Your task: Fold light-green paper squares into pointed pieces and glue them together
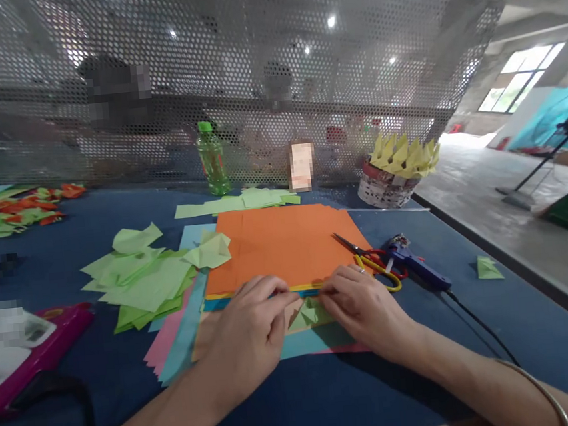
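Observation:
A small light green piece of paper (310,312), creased by folding, lies at the front edge of a stack of coloured sheets. My left hand (260,309) has its fingers closed on the paper's left side. From the right, my right hand (357,300) pinches the same piece; its fingertips partly cover it. Under and behind both hands is the stack, with an orange sheet (287,243) on top and blue, pink and tan ones below. Red and yellow-handled scissors (377,269) rest just beyond my right hand, beside a blue glue gun (417,264).
Loose green paper squares (136,274) are piled on the left, near a magenta and white device (40,343). Along the perforated metal screen (251,82) stand a green bottle (212,159) and a basket with yellow paper points (395,169). The glue gun's cord (480,321) runs forward right.

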